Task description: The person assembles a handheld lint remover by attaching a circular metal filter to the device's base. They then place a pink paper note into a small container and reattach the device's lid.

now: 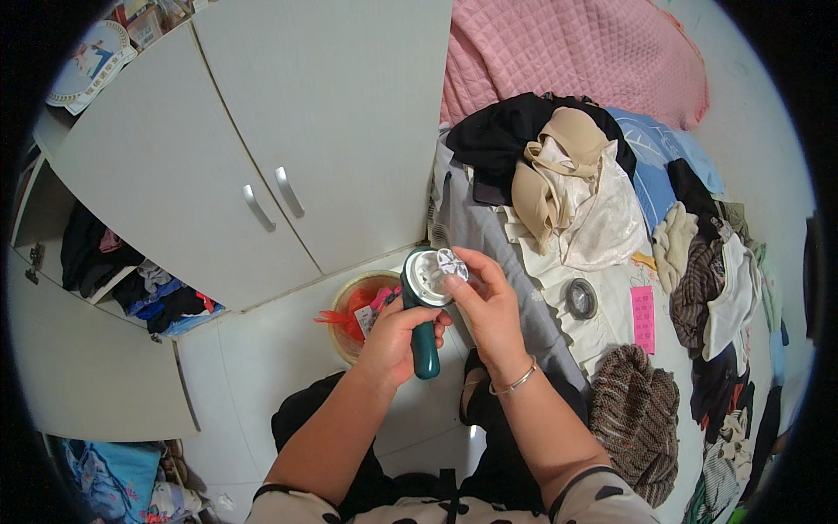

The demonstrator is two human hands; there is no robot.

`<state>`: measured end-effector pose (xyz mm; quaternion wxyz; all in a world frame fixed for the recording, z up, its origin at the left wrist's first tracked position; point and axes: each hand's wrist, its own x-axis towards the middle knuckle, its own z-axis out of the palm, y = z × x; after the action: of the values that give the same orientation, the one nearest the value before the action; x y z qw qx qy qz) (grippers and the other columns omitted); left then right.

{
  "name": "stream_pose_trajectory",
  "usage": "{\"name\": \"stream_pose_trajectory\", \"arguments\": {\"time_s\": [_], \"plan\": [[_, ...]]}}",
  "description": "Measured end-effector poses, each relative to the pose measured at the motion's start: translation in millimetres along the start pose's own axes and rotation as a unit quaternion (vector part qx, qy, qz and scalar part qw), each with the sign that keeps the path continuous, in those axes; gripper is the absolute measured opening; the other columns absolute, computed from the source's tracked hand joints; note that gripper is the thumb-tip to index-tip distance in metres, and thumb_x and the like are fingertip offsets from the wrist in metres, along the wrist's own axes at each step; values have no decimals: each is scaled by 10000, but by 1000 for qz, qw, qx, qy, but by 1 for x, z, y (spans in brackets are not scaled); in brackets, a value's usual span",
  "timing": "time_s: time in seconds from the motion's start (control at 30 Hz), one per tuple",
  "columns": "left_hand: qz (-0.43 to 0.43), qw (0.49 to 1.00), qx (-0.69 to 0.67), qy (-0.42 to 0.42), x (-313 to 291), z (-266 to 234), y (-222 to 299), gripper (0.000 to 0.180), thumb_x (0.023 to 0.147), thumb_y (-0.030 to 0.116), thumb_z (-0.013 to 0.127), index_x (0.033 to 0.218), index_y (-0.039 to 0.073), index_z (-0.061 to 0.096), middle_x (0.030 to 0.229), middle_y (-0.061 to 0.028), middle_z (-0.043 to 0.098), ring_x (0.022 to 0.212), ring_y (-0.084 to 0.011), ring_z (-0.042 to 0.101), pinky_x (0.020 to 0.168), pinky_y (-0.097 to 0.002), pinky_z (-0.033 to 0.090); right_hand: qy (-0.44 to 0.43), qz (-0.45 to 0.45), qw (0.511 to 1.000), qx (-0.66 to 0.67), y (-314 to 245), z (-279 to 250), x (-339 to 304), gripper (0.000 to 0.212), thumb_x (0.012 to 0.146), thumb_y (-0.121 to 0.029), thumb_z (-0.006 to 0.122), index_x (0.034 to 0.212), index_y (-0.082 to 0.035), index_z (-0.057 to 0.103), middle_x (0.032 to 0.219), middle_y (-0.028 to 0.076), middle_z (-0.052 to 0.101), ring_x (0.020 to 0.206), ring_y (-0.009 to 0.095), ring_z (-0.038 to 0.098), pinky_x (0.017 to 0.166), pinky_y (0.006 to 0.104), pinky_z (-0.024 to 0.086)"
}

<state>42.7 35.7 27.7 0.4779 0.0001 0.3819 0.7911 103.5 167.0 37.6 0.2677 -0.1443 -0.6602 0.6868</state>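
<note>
My left hand [393, 343] is wrapped round the dark green handle of a fabric shaver [425, 351], held upright over the floor in front of my knees. Its round white head is uncovered, so the inside shows. At the right rim of that head, my right hand [491, 307] pinches a small white finned wheel [452, 263] between thumb and forefinger. Whether the wheel still touches the head, I cannot tell. A round dark-rimmed cap with a clear middle [580, 299] lies apart on the bed to the right.
Below the shaver stands a bin [336, 345] holding red plastic. A wardrobe [340, 113] rises ahead, with an open compartment of clothes at left. On the bed lie a beige bra [531, 205], a pink paper strip [642, 319], a brown knitted garment [635, 419] and more clothes.
</note>
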Motion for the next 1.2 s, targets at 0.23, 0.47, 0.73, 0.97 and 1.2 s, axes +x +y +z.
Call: {"name": "stream_pose_trajectory", "arguments": {"time_s": [0.23,0.47,0.73,0.97,1.2], "plan": [[28,999,28,-4,-1,4,-3,211,865,59,574,1068,52,518,828,-81,600,692,-158,556,618,-299,457,-21,178,953,246,-4,-4,1,328,917,-252,626,1198,-84,601,1114,14,607,1035,108,519,880,278,386],[36,998,40,15,0,4,-3,226,855,52,592,1068,53,515,828,-81,604,694,-153,560,613,-296,467,-38,170,955,238,-4,-3,0,322,922,-258,621,1193,-85,604,1116,1,612,1033,106,517,901,292,376],[43,998,40,27,0,2,-3,229,847,45,601,1062,53,521,831,-85,610,697,-157,565,604,-293,467,-27,171,956,236,-5,1,-1,316,929,-247,610,1205,-92,598,1120,-4,609,1030,107,513,901,288,373],[62,996,58,40,-1,7,-3,204,850,60,604,1042,46,537,820,-84,610,676,-150,565,586,-285,465,-22,137,970,202,-1,2,0,333,933,-215,603,1224,-55,580,1141,19,600,1019,108,525,893,254,394],[62,995,57,44,0,5,-4,195,847,64,608,1031,44,546,814,-83,610,664,-144,563,579,-286,467,-8,99,981,165,-1,5,0,343,925,-154,606,1230,-5,562,1162,58,597,1077,132,529,964,275,398]]}}
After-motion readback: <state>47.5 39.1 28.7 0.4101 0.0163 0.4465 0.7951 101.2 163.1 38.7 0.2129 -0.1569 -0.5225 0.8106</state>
